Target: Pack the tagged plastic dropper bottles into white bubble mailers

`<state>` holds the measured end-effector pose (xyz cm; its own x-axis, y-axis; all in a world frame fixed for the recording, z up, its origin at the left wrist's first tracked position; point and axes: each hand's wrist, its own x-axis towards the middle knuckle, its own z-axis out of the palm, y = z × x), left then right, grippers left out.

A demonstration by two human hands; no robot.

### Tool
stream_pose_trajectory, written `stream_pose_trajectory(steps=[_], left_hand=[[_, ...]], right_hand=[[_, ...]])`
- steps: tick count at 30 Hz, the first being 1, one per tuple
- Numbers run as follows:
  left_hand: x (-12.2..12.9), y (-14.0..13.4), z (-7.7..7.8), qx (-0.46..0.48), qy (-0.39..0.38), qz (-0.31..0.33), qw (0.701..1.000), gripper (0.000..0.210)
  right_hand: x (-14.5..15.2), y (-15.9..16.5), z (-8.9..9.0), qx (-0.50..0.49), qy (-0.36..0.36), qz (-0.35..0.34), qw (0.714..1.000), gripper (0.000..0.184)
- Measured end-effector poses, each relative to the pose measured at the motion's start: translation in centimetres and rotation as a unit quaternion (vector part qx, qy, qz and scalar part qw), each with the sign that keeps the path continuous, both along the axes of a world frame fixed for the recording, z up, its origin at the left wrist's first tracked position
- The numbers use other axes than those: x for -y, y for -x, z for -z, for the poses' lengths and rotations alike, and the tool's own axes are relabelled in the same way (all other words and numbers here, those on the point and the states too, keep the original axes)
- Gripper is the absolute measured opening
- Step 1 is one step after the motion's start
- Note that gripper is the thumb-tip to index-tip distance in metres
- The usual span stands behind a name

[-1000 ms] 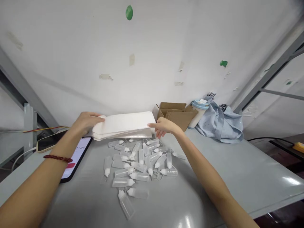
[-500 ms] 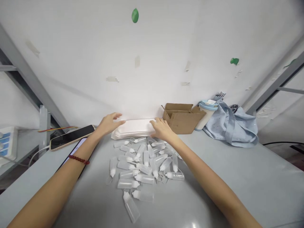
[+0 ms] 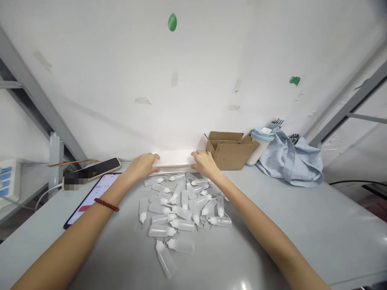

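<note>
A stack of white sheets [image 3: 173,158] lies against the wall, its layered front edge facing me. At its left end, my left hand [image 3: 143,166] is closed on the stack, thumb at the front edge and fingers over the top. My right hand [image 3: 204,162] grips the right end the same way. Just in front of the stack, several small translucent squeeze bottles [image 3: 162,230] with white tips and thin attached loops lie jumbled on the grey table [image 3: 127,257]. Both forearms reach around this pile.
An open cardboard box [image 3: 231,156] stands right of the stack, beside a cup with a blue lid [image 3: 260,141] and a light blue bag [image 3: 292,163]. Two phones lie on the left: a cabled one [image 3: 102,167] and one with a lit timer [image 3: 87,207]. A power strip [image 3: 9,181] sits farther left.
Both hands have closed on the ends of the stack, the left moving right and inward. The stack's sheets look squared up instead of fanned out. The timer phone shows more.
</note>
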<state>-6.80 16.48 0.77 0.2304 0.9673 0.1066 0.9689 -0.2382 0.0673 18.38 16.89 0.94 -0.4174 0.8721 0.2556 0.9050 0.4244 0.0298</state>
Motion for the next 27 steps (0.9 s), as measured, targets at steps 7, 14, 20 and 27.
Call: stream_pose_trajectory(steps=[7, 14, 20, 27], left_hand=[[1.0, -0.1, -1.3, 0.012, -0.010, 0.002, 1.000, 0.049], [5.6, -0.1, -3.0, 0.092, 0.054, 0.076, 0.991, 0.057], [9.7, 2.0, -0.9, 0.126, 0.176, 0.143, 0.966, 0.087], [14.3, 0.7, 2.2, 0.150, 0.277, 0.160, 0.935, 0.131]], right_hand=[[0.8, -0.2, -1.6, -0.053, 0.000, -0.025, 0.998, 0.032], [4.5, -2.6, -6.6, -0.171, 0.006, -0.084, 0.982, 0.032], [9.0, -9.1, -3.3, -0.193, 0.148, -0.042, 0.969, 0.050], [15.0, -14.5, 3.6, -0.305, 0.278, 0.027, 0.910, 0.084]])
